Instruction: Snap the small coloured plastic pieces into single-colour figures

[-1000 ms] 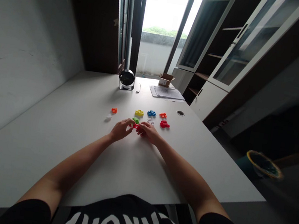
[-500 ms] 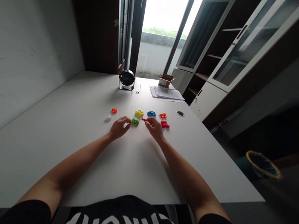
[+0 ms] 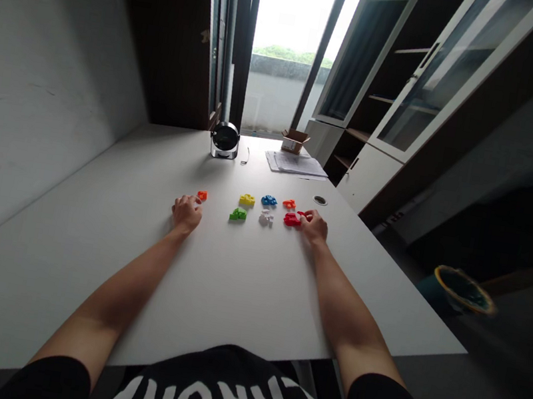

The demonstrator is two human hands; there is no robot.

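Note:
My right hand is closed, fingertips pinching a small red plastic piece just above a group of red pieces. My left hand lies further left with its fingers curled down; whatever is under the fingertips is hidden. Beside those fingers sits a small orange group. Between my hands, small plastic pieces lie sorted by colour: green and white in the near row, yellow, blue and orange-red in the far row.
The white table carries a round black device on a stand, a thin cord, papers and an open cardboard box at the back. A cable hole is at right. A bin stands beyond the right edge.
My right hand has moved right with the red piece to the red group, uncovering white pieces in the middle. My left hand has moved left from the green pieces, over the white ones there.

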